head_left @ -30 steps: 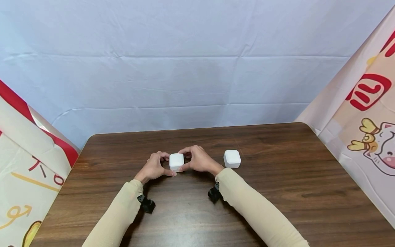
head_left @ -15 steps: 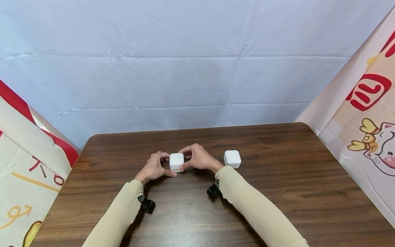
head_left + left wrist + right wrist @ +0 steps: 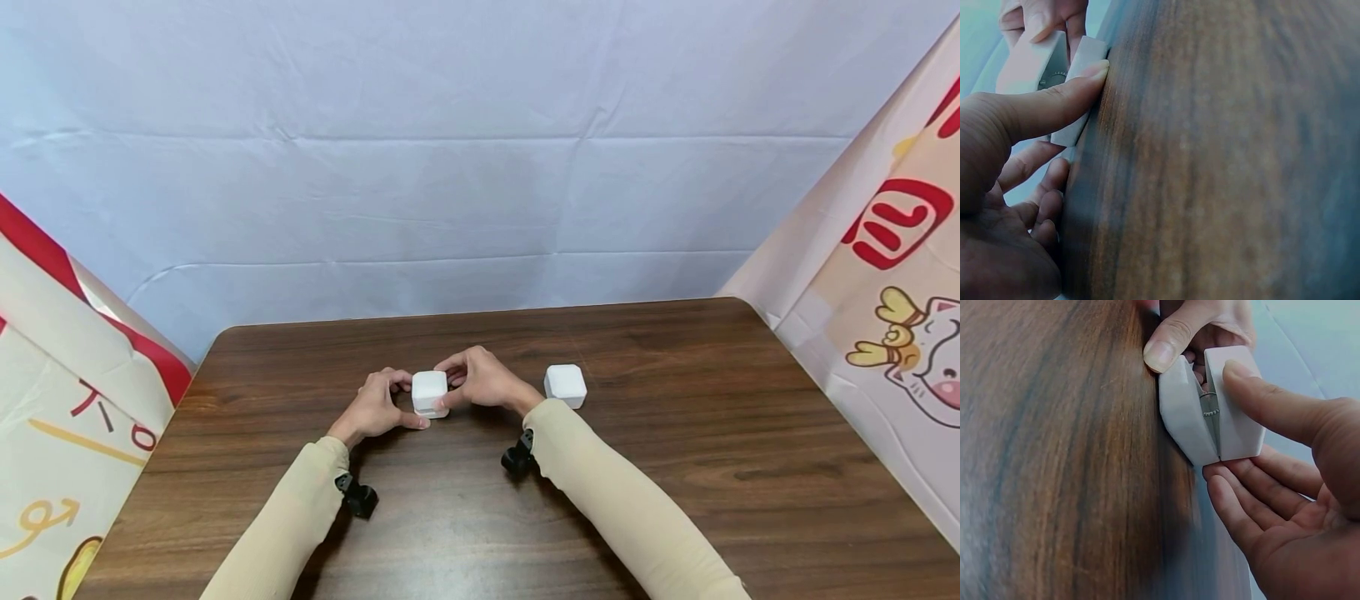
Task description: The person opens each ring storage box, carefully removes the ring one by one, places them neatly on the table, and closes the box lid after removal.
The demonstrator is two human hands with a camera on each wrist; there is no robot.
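Observation:
A small white ring box [image 3: 430,386] sits near the middle of the wooden table, its lid lifted part way. My left hand [image 3: 375,406] holds the lower half, thumb along the near side. With thumb and fingers, my right hand [image 3: 486,383] pinches the upper half. Between the white base [image 3: 1184,415] and the lid [image 3: 1240,428], the right wrist view shows a gap. Inside it is a thin ring [image 3: 1211,413] with a row of small bright stones. A second white box [image 3: 566,383] stands closed to the right, beyond my right wrist.
The dark wooden table [image 3: 675,433] has its back edge along a pale cloth backdrop [image 3: 480,192]. Printed curtains [image 3: 892,333] hang at both sides. Small black cameras [image 3: 517,457] are strapped to the wrists.
The lid has risen a little from the base, widening the gap. My right hand and forearm have shifted slightly upward in the view. My left hand stays in place.

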